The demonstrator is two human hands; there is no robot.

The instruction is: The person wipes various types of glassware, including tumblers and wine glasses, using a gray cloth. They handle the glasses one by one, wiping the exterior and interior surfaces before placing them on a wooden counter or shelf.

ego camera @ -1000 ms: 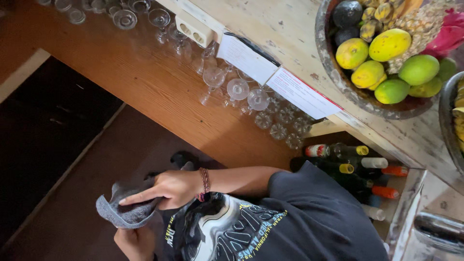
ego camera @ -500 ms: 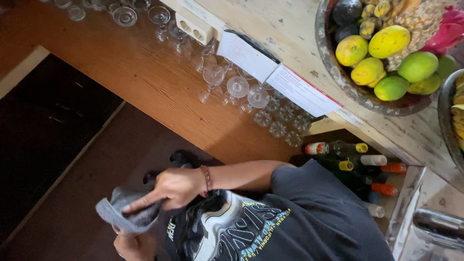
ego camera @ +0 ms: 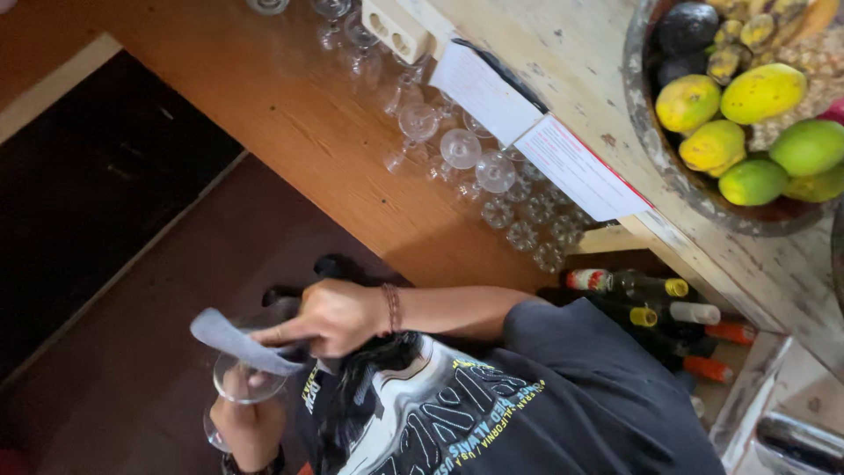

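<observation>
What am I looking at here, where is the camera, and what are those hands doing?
There is no machine here. A person wears one camera on the head, and it looks down at their own dark printed T-shirt and bare hands, so the view is tilted.

The left hand holds a clear stemmed glass. The right hand, with a bracelet at the wrist, presses a grey cloth to the rim of the glass.

Beyond them is a wooden counter with a group of empty glasses and two paper cards. A bowl holds yellow and green fruit, and bottles lie on a shelf below.
</observation>
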